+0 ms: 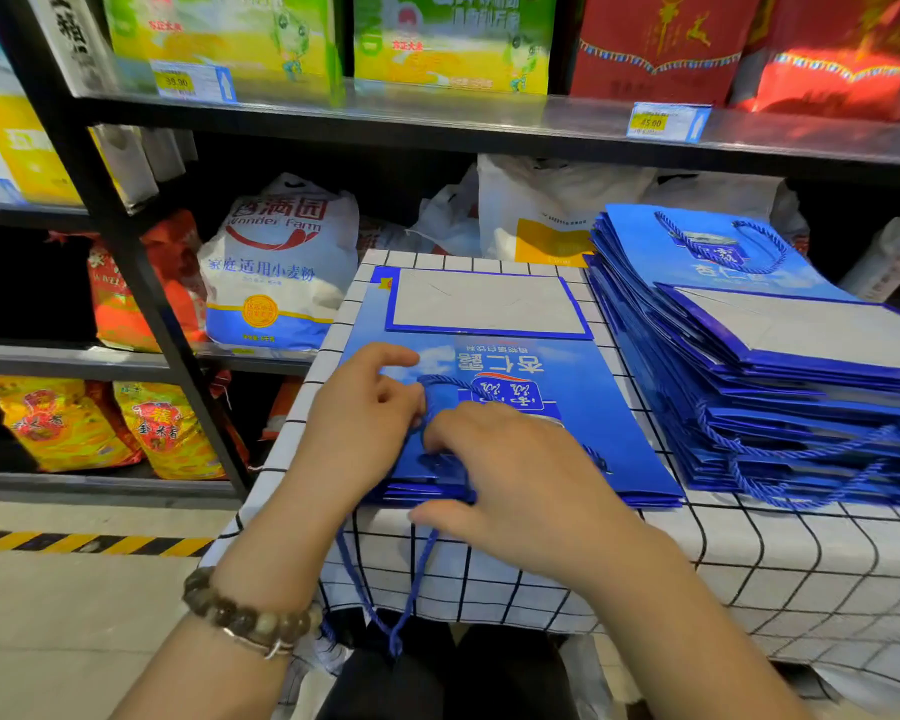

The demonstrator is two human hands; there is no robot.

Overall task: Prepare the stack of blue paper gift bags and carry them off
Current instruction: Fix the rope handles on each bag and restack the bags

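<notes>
A small stack of flat blue paper gift bags (pixel 583 397) lies on a checked tablecloth (pixel 749 563) in front of me, their folded grey bottoms facing up at the far end. My left hand (pixel 357 423) rests on the top bag's near left part and pinches its blue rope handle (pixel 445 383) with curled fingers. My right hand (pixel 515 480) lies over the near edge of the stack, fingers curled at the same handle and thumb below the edge. Another rope handle (pixel 411 589) hangs down over the table's front. A taller pile of the same bags (pixel 749 366) sits to the right.
Black store shelving (pixel 141 283) stands to the left and behind the table, holding a white flour sack (pixel 276 272), yellow and red rice bags (pixel 105 423) and boxed goods above. A yellow-black hazard stripe (pixel 84 544) marks the floor at left.
</notes>
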